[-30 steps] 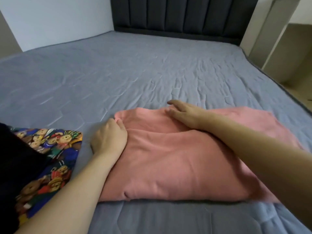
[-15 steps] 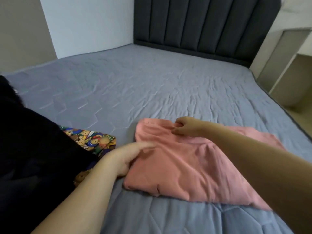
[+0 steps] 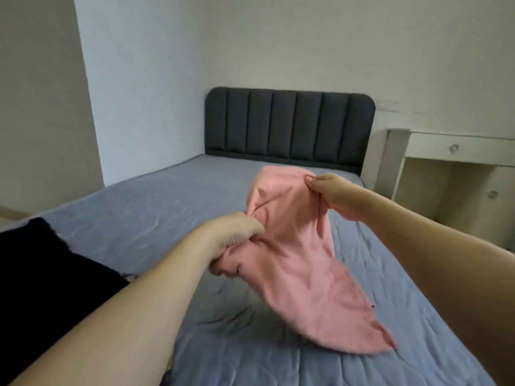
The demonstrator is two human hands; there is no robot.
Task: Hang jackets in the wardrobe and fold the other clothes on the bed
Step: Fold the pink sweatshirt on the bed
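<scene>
Pink garment (image 3: 301, 263), soft knit-looking fabric, held up over the bed (image 3: 172, 207) approx centre of view; long axis runs diagonally, top end far, bottom corner pointing near-right, its tip down by the sheet. Left hand (image 3: 237, 235) grips a bunched fold at its left edge. Right hand (image 3: 331, 193) pinches the top edge btwn thumb & fingers. Bed cover is blue-grey, quilted, wrinkled. Black cloth (image 3: 47, 274) lies near-left. Dark channelled padded headboard (image 3: 287, 126) at far end; pale desk (image 3: 451, 151) w/ drawer knob far right.
</scene>
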